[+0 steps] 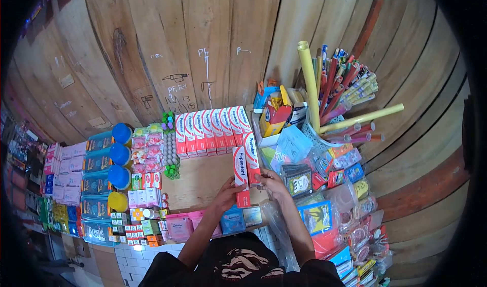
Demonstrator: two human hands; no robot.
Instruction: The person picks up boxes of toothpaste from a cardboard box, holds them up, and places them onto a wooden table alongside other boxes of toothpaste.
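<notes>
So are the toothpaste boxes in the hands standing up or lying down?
Lying down. Both toothpaste boxes lie flat on the wooden shelf, long printed faces upward, left hand and right hand at their near ends.

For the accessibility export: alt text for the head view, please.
Seen from above, a person's left hand and right hand hold two red-and-white toothpaste boxes over a wooden shelf. A row of matching boxes stands behind against a plank wall, with blue-capped bottles on the left and packaged stationery on the right.
</notes>
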